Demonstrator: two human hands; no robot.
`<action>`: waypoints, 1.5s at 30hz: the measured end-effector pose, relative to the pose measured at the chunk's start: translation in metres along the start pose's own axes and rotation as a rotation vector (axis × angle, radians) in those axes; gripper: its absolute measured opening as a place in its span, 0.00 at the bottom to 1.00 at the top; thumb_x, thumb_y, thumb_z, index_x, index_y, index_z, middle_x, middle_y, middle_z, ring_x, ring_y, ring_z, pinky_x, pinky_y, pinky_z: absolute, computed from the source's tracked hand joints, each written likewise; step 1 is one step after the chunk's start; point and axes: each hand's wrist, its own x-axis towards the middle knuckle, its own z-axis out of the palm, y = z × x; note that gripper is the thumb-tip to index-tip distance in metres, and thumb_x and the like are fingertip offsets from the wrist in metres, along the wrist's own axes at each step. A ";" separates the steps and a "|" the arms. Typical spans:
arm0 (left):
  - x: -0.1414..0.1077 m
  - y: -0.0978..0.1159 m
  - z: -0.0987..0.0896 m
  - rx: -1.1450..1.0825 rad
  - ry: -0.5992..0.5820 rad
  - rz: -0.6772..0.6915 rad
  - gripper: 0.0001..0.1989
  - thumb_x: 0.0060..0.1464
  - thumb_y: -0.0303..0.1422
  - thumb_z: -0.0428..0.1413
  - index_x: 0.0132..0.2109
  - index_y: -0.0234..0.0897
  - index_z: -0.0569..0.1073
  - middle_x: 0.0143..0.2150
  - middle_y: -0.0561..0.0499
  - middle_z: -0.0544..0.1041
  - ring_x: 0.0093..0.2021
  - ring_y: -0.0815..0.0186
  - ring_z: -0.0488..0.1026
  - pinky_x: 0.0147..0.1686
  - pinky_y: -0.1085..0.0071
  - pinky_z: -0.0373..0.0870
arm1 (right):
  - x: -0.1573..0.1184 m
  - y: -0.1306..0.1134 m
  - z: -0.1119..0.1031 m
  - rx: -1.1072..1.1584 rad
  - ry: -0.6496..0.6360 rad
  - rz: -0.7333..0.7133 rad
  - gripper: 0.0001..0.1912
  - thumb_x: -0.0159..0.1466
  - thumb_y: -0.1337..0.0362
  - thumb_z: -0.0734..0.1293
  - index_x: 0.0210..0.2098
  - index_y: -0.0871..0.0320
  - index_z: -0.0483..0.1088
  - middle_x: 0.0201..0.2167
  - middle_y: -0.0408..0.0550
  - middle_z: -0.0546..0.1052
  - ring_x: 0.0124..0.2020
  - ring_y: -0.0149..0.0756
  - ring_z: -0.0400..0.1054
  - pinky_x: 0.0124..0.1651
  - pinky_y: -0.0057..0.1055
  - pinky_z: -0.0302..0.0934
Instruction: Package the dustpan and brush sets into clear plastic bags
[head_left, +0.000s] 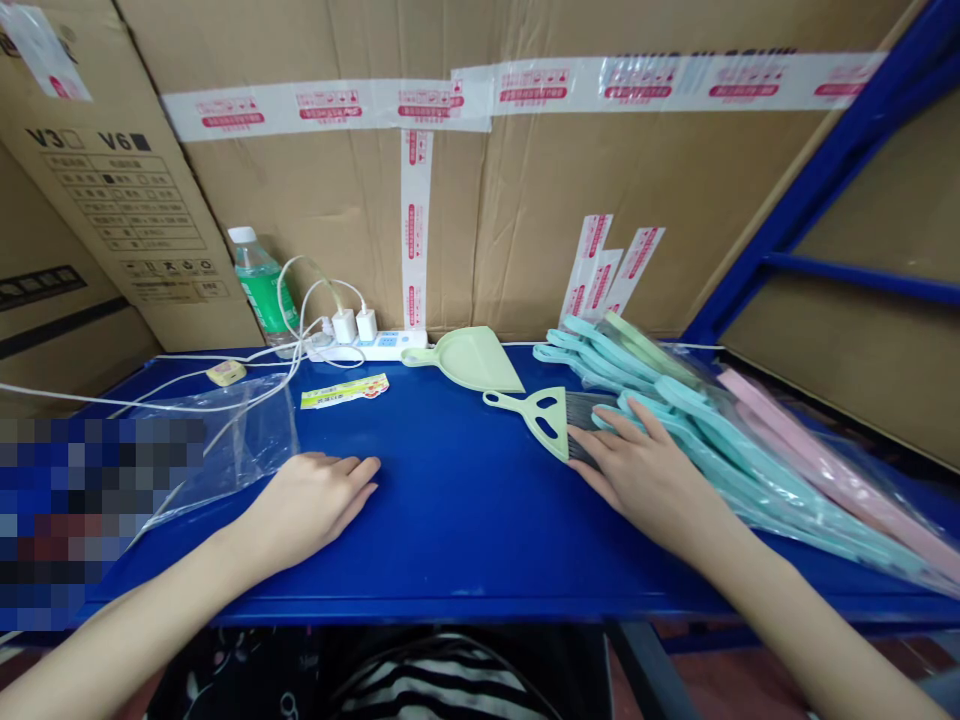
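Observation:
A light green hand brush (541, 416) with dark bristles lies on the blue table, its handle pointing left. My right hand (641, 465) rests over the bristles, fingers spread and touching them; it does not visibly grip the brush. Just behind the brush is a matching light green dustpan (476, 360). Turquoise pieces with looped handles (720, 440), in clear plastic, lie against the right hand's far side. My left hand (319, 505) rests on the table at left, its fingers curled together and no object showing in them.
A power strip (397, 346) with two white chargers and loose cables sits at the back, beside a green-labelled bottle (262, 290). Clear plastic bag (247, 435) lies at left, near a coloured paper strip (345, 391). Pink wrapped pieces (825, 460) lie right. Cardboard (322, 210) stands behind.

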 end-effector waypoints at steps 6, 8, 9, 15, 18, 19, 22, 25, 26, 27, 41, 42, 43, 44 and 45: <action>-0.001 0.000 0.000 -0.015 0.006 0.004 0.16 0.65 0.33 0.40 0.39 0.37 0.72 0.27 0.53 0.78 0.22 0.65 0.74 0.23 0.71 0.63 | 0.002 -0.002 0.000 -0.038 -0.046 -0.007 0.15 0.65 0.68 0.58 0.39 0.63 0.77 0.28 0.53 0.81 0.44 0.49 0.70 0.58 0.46 0.51; -0.001 0.000 0.000 -0.023 0.003 0.000 0.17 0.65 0.33 0.40 0.39 0.37 0.72 0.27 0.52 0.78 0.22 0.65 0.74 0.23 0.71 0.64 | 0.003 -0.003 -0.001 -0.048 -0.063 -0.013 0.14 0.64 0.68 0.59 0.38 0.62 0.77 0.27 0.53 0.80 0.44 0.49 0.70 0.59 0.46 0.51; -0.001 0.000 0.000 -0.028 0.000 -0.005 0.17 0.65 0.33 0.39 0.39 0.37 0.72 0.27 0.52 0.78 0.23 0.65 0.74 0.23 0.71 0.64 | 0.004 -0.002 -0.001 -0.050 -0.070 -0.017 0.14 0.63 0.68 0.59 0.38 0.62 0.77 0.27 0.53 0.80 0.44 0.49 0.70 0.59 0.46 0.51; -0.001 0.001 -0.001 -0.069 -0.015 -0.021 0.17 0.65 0.33 0.39 0.40 0.37 0.72 0.27 0.51 0.78 0.23 0.64 0.74 0.24 0.70 0.65 | 0.004 0.002 -0.002 0.007 -0.111 -0.053 0.15 0.63 0.70 0.57 0.39 0.61 0.76 0.29 0.55 0.80 0.45 0.51 0.70 0.57 0.49 0.54; 0.000 0.001 -0.001 -0.071 -0.027 -0.034 0.16 0.65 0.33 0.40 0.40 0.38 0.72 0.28 0.51 0.79 0.24 0.65 0.75 0.24 0.71 0.66 | 0.003 0.006 -0.002 0.081 -0.109 -0.045 0.15 0.66 0.66 0.58 0.40 0.59 0.76 0.31 0.53 0.81 0.45 0.50 0.71 0.56 0.49 0.55; 0.000 0.001 -0.001 -0.067 -0.032 -0.035 0.16 0.65 0.33 0.40 0.40 0.38 0.72 0.28 0.51 0.79 0.24 0.65 0.75 0.24 0.72 0.66 | 0.003 0.007 -0.003 0.107 -0.107 -0.040 0.15 0.67 0.65 0.58 0.41 0.59 0.77 0.31 0.52 0.81 0.45 0.49 0.71 0.56 0.49 0.55; 0.000 0.001 -0.002 -0.041 -0.047 -0.029 0.16 0.65 0.33 0.40 0.40 0.37 0.72 0.29 0.51 0.79 0.24 0.65 0.75 0.25 0.72 0.65 | 0.008 0.011 -0.005 0.155 -0.122 -0.031 0.15 0.67 0.62 0.59 0.39 0.57 0.77 0.32 0.50 0.81 0.44 0.48 0.72 0.55 0.49 0.55; -0.001 0.001 -0.001 -0.026 -0.046 -0.020 0.15 0.65 0.32 0.41 0.41 0.37 0.72 0.29 0.51 0.79 0.24 0.65 0.75 0.24 0.72 0.65 | 0.021 0.015 -0.007 0.169 -0.170 -0.021 0.15 0.67 0.64 0.59 0.33 0.57 0.77 0.31 0.52 0.80 0.44 0.47 0.72 0.54 0.46 0.58; -0.001 0.001 -0.001 -0.022 -0.038 -0.012 0.15 0.65 0.32 0.41 0.41 0.37 0.72 0.29 0.51 0.79 0.24 0.65 0.75 0.24 0.72 0.65 | 0.026 0.015 -0.007 0.173 -0.194 -0.011 0.14 0.66 0.65 0.59 0.34 0.58 0.76 0.33 0.53 0.80 0.43 0.46 0.72 0.51 0.43 0.60; -0.001 0.001 0.000 -0.019 -0.028 -0.004 0.15 0.66 0.32 0.41 0.41 0.37 0.72 0.28 0.51 0.79 0.23 0.64 0.75 0.24 0.71 0.65 | 0.031 0.015 -0.007 0.177 -0.231 0.009 0.13 0.66 0.66 0.59 0.38 0.59 0.76 0.35 0.54 0.80 0.42 0.45 0.73 0.47 0.39 0.63; 0.000 0.001 -0.002 -0.064 -0.046 -0.035 0.16 0.65 0.33 0.40 0.41 0.37 0.72 0.28 0.51 0.78 0.24 0.65 0.74 0.24 0.72 0.65 | 0.038 0.016 0.017 0.182 -0.275 0.022 0.20 0.60 0.78 0.56 0.44 0.63 0.73 0.42 0.58 0.79 0.40 0.42 0.75 0.44 0.35 0.63; 0.000 0.001 -0.002 -0.080 -0.041 -0.043 0.16 0.65 0.33 0.40 0.40 0.37 0.72 0.28 0.51 0.78 0.24 0.66 0.74 0.24 0.72 0.65 | 0.037 0.017 0.019 0.196 -0.252 0.011 0.19 0.60 0.77 0.56 0.45 0.63 0.73 0.43 0.58 0.79 0.42 0.42 0.75 0.47 0.37 0.63; -0.001 0.001 -0.001 -0.095 -0.037 -0.049 0.16 0.65 0.34 0.40 0.40 0.38 0.72 0.28 0.51 0.78 0.24 0.66 0.74 0.24 0.72 0.65 | 0.035 0.018 0.020 0.214 -0.235 0.002 0.18 0.62 0.75 0.56 0.45 0.63 0.73 0.43 0.58 0.79 0.43 0.43 0.75 0.49 0.39 0.62; -0.001 0.001 -0.001 -0.107 -0.031 -0.052 0.16 0.65 0.34 0.40 0.40 0.38 0.72 0.27 0.51 0.78 0.24 0.66 0.74 0.24 0.72 0.65 | 0.035 0.017 0.021 0.235 -0.227 -0.004 0.18 0.63 0.73 0.55 0.45 0.62 0.73 0.43 0.58 0.80 0.43 0.43 0.75 0.50 0.40 0.62; -0.001 0.000 -0.001 -0.113 -0.028 -0.052 0.16 0.65 0.34 0.40 0.40 0.38 0.72 0.27 0.51 0.78 0.23 0.66 0.74 0.24 0.72 0.65 | 0.034 0.017 0.021 0.256 -0.227 -0.010 0.18 0.65 0.72 0.55 0.46 0.62 0.73 0.43 0.58 0.80 0.43 0.43 0.75 0.51 0.42 0.62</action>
